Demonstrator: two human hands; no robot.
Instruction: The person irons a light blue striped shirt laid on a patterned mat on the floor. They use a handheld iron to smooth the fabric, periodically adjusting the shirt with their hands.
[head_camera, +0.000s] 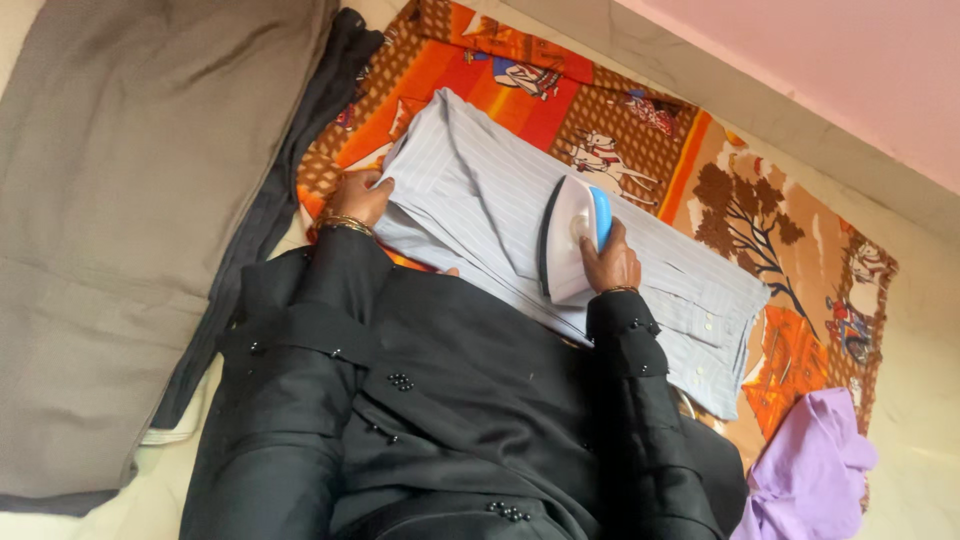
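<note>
The person's right hand (612, 262) is curling shut around the blue handle of a white and blue electric iron (570, 238), fingers wrapping over the top of the grip so that only the knuckles and back of the hand are showing. The iron is sitting on the middle of a pale blue-grey pinstriped cotton shirt (480, 200), tilted up on its side so that its dark soleplate edge is facing the left hand.

The left hand (360, 197) is lying mostly open and flat at the shirt's near corner, fingertips pressing on the cloth at the folded edge; whether it is pinching the fabric or only holding it down cannot be told. A gold bangle (345, 224) is circling that wrist, just above the black beaded sleeve (330, 290).

The shirt is spreading diagonally across an orange and brown printed blanket with animal and tree figures (760, 230), its buttoned cuff end (715, 345) pointing toward a crumpled lilac garment (805, 470) lying at the blanket's corner. A large grey folded cloth (120, 200) is lying well apart, beyond the left hand, with a dark cloth strip (290, 170) running between it and the blanket.
</note>
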